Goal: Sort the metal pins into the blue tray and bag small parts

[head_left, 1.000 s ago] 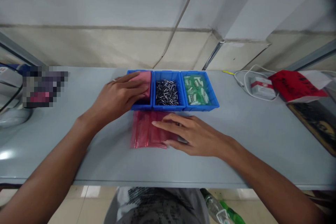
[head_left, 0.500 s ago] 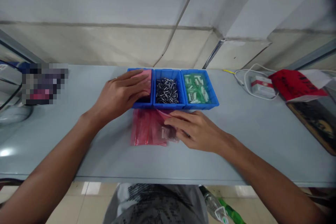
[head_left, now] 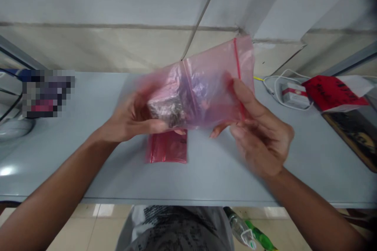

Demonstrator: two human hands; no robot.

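Note:
A large translucent pink zip bag [head_left: 212, 86] is stretched between my hands above the table, tilted up toward the right. My left hand [head_left: 132, 119] grips its left end, thumb in front and fingers partly hidden behind the plastic. Small dark metal pieces [head_left: 171, 111] lie bunched inside that end, blurred by motion. My right hand [head_left: 262, 133] pinches the bag's right end beside the red zip line. Below sits a flat stack of small red zip bags [head_left: 169, 147]. The blue bins are covered by the raised bag; only a bluish tint shows through.
On the right of the table [head_left: 212, 176] are a white box with a red band [head_left: 295, 95], a white cable [head_left: 275, 90], a red packet [head_left: 330, 92] and a dark board [head_left: 350, 137]. A white rounded object [head_left: 16, 127] lies at the left. Bottles [head_left: 240, 225] stand below the table edge.
My left hand has left the left blue bin, my right hand the small red bags. Both now hold the large pink bag raised in front of the bins. The white pieces by the stack no longer show.

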